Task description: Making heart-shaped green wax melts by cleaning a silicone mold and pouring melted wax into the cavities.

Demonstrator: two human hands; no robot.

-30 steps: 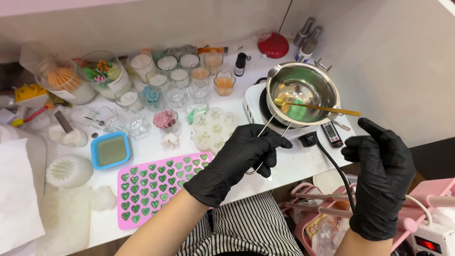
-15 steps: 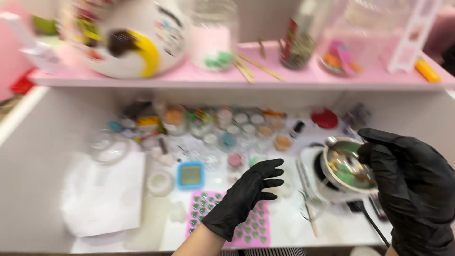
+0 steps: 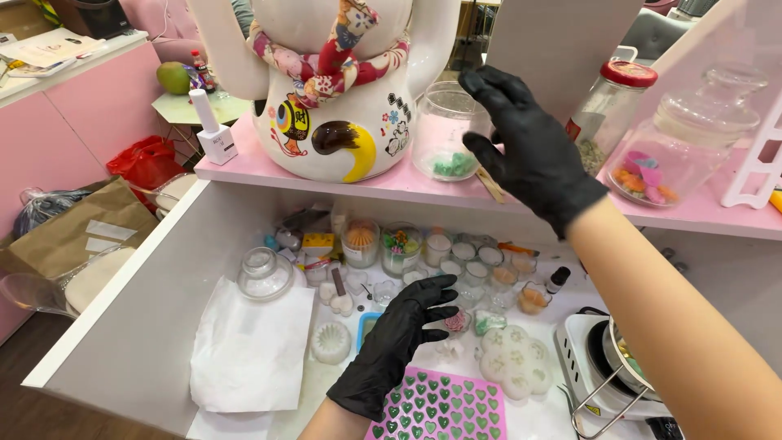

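Observation:
Both my hands wear black gloves. My right hand (image 3: 529, 151) is raised to the pink shelf (image 3: 391, 183), fingers spread, beside a clear glass jar (image 3: 444, 134) holding green bits. Thin wooden sticks (image 3: 491, 185) lie on the shelf just under its palm; I cannot tell if it touches them. My left hand (image 3: 399, 342) hovers open above the white worktop, over the upper edge of a pink heart mould (image 3: 444, 407) and a small blue tray (image 3: 368, 323). It holds nothing.
A large painted white cat figure (image 3: 326, 90) fills the shelf's left. A red-lidded jar (image 3: 607, 110) and a lidded glass jar (image 3: 692, 155) stand right. Below are several small cups (image 3: 464, 253), a glass dome (image 3: 265, 273), white paper (image 3: 252, 346) and a metal pot (image 3: 627, 363) on a hotplate.
The view has tilted up from the worktop to the shelf. My right hand rose from beside the metal pot to the shelf. My left hand stayed low over the mould.

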